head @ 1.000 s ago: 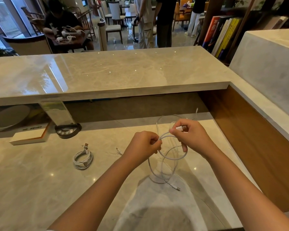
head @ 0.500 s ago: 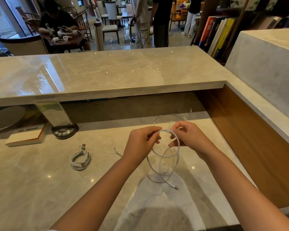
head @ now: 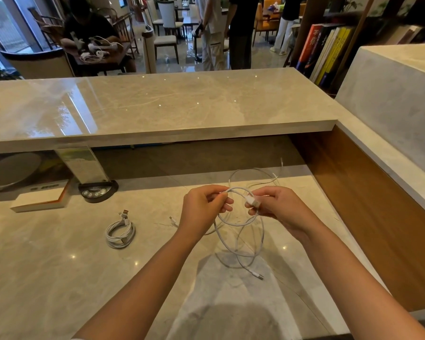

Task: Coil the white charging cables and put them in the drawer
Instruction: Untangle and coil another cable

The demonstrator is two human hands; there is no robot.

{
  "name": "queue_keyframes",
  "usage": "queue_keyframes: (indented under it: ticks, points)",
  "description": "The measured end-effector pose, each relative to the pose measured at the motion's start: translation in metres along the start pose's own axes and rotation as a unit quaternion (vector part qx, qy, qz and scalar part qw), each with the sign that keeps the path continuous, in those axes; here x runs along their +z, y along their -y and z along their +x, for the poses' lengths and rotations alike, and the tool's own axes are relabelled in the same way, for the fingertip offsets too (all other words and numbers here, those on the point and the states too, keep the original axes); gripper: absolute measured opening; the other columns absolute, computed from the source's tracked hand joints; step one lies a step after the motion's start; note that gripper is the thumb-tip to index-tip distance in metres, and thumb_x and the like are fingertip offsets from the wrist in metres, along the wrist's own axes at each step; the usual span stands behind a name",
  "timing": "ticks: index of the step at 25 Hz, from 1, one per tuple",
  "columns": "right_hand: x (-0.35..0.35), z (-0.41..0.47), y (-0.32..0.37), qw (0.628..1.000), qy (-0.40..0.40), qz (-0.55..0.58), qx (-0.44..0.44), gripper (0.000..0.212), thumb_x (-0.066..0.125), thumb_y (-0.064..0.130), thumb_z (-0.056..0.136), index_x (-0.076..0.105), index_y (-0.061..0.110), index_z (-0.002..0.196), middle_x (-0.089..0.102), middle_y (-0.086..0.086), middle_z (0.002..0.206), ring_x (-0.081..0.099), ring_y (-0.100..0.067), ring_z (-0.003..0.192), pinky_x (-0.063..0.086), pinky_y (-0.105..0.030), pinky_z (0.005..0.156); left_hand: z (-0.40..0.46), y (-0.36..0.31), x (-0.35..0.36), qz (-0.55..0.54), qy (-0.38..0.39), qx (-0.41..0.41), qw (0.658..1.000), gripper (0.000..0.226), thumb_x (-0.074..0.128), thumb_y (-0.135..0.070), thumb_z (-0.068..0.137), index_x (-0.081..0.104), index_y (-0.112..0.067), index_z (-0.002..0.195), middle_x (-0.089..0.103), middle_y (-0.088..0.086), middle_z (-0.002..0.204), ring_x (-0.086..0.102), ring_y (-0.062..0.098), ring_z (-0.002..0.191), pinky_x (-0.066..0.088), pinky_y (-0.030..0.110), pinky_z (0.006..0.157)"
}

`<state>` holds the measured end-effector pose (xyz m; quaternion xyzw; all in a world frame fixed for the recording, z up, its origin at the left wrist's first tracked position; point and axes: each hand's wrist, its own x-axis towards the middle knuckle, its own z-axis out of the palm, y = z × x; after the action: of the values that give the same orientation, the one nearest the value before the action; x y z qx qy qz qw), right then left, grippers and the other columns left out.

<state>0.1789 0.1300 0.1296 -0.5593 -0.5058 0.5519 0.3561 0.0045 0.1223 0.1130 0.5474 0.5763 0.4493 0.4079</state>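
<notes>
Left hand [head: 204,207], right hand [head: 277,207]: each grip pinching looped white cable [head: 241,224].

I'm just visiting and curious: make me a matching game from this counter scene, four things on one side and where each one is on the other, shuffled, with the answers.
Things:
1. coiled white cable
2. loose white cable
3. round black device
4. book

Places:
A. held in loops between the left hand and right hand
B. flat at the far left of the lower counter
C. at the foot of the shiny post, under the upper ledge
D. lying alone on the lower counter, left of the hands

Pairs: 1-D, 2-A, 3-C, 4-B
</notes>
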Motion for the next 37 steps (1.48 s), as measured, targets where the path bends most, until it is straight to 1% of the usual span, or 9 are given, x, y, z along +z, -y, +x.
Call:
queue_keyframes:
  ticks: [3,5,9,15,21,24,27,30,37]
  points:
    - [-0.002,0.000,-0.003,0.991,0.029,0.129,-0.009,0.023,0.056,0.001,0.087,0.062,0.012,0.106,0.068,-0.002,0.068,0.058,-0.013,0.059,0.051,-0.026,0.067,0.000,-0.006,-0.003,-0.091,0.045,-0.079,0.992,0.015,0.056,-0.004,0.089,0.069,-0.011,0.090,0.073,0.005,0.071,0.067,0.011,0.056,0.055,0.021,0.059]
    - [-0.001,-0.002,-0.004,0.993,0.021,0.105,-0.047,0.028,0.062,0.003,0.084,0.062,0.018,0.108,0.067,-0.004,0.071,0.056,-0.013,0.058,0.052,-0.025,0.063,-0.001,-0.008,-0.003,-0.110,0.050,-0.108,0.987,0.015,0.056,-0.006,0.089,0.069,-0.012,0.091,0.073,0.004,0.071,0.066,0.010,0.055,0.055,0.022,0.059]
    - [0.001,-0.001,-0.001,0.993,-0.049,0.025,-0.102,0.009,0.060,0.012,0.088,0.067,0.016,0.092,0.064,-0.005,0.067,0.049,-0.011,0.049,0.047,-0.020,0.051,-0.003,-0.010,-0.004,-0.120,0.124,-0.152,0.973,0.018,0.053,-0.016,0.092,0.070,-0.013,0.096,0.072,0.001,0.071,0.065,0.010,0.059,0.055,0.022,0.061]
    - [0.002,0.001,-0.001,0.990,-0.039,-0.013,-0.133,0.013,0.053,0.017,0.093,0.065,0.020,0.092,0.057,-0.002,0.066,0.047,-0.010,0.051,0.043,-0.020,0.050,-0.002,-0.011,-0.010,-0.155,0.225,-0.190,0.943,0.027,0.047,-0.020,0.096,0.072,-0.012,0.091,0.069,-0.004,0.069,0.060,0.004,0.062,0.047,0.018,0.061]
    - [0.016,0.003,-0.002,0.991,-0.069,0.076,-0.089,0.020,0.042,0.026,0.098,0.059,0.025,0.108,0.069,0.001,0.096,0.066,-0.014,0.088,0.053,-0.024,0.078,-0.002,-0.019,-0.015,-0.337,0.194,-0.158,0.908,0.022,0.044,-0.008,0.095,0.066,-0.005,0.095,0.074,0.005,0.076,0.070,0.012,0.073,0.058,0.023,0.074]
    - [0.034,-0.011,-0.020,0.995,0.075,0.069,-0.012,0.040,0.029,0.032,0.100,0.064,0.015,0.103,0.074,-0.005,0.090,0.068,-0.023,0.090,0.051,-0.028,0.086,0.003,-0.023,-0.020,-0.382,0.157,-0.131,0.901,0.023,0.042,-0.009,0.095,0.064,-0.006,0.099,0.073,0.003,0.071,0.069,0.011,0.068,0.058,0.022,0.070]
    - [0.038,-0.026,-0.031,0.977,0.209,-0.038,-0.028,0.044,0.031,0.027,0.100,0.066,0.007,0.084,0.065,-0.004,0.061,0.060,-0.017,0.059,0.050,-0.021,0.068,0.008,-0.023,-0.025,-0.380,0.122,-0.102,0.911,0.022,0.043,-0.013,0.095,0.065,-0.009,0.098,0.066,-0.002,0.063,0.062,0.006,0.058,0.055,0.020,0.064]
    - [0.024,-0.024,-0.026,0.968,0.222,-0.101,-0.059,0.032,0.041,0.020,0.098,0.064,0.010,0.079,0.052,0.002,0.053,0.046,-0.010,0.050,0.041,-0.016,0.058,0.013,-0.018,-0.032,-0.362,0.090,-0.073,0.925,0.022,0.042,-0.013,0.096,0.063,-0.010,0.091,0.057,-0.004,0.057,0.054,0.005,0.053,0.055,0.022,0.064]
    - [-0.019,-0.011,-0.022,0.924,0.285,-0.253,-0.017,0.028,0.045,0.023,0.097,0.070,0.013,0.090,0.056,0.003,0.063,0.054,-0.011,0.063,0.047,-0.022,0.069,0.014,-0.020,-0.046,-0.271,0.101,-0.049,0.956,0.022,0.041,-0.013,0.097,0.062,-0.011,0.089,0.064,-0.001,0.064,0.063,0.012,0.064,0.057,0.026,0.068]
